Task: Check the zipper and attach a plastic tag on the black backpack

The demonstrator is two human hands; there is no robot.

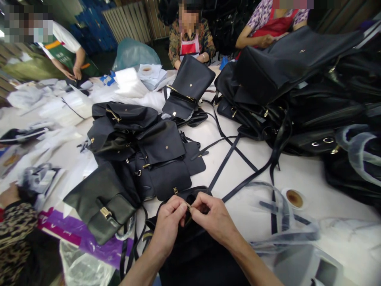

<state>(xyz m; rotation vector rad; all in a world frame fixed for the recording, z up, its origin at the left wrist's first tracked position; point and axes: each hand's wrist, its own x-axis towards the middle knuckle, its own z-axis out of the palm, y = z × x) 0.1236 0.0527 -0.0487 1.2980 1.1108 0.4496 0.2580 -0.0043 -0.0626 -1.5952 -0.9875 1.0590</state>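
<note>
My left hand (169, 220) and my right hand (212, 217) meet at the lower middle, thumbs and fingers pinched together. Between the fingertips is something small and thin that I cannot make out. Both hands are over a black bag (205, 256), whose upper part they partly hide. Just beyond it lies a black bag with a flap and gold-coloured fittings (162, 147). To the left of my left hand, a dark backpack with a front pocket and gold-coloured clasp (104, 202) lies tilted on the table.
Black bags (268, 79) are piled high on the right, their straps (247, 182) trailing across the white table (220, 159). A tape roll (294, 198) and clear plastic strips (282, 234) lie at right. White packing sheets (129, 85) are at the back left. Several people stand or sit around the table.
</note>
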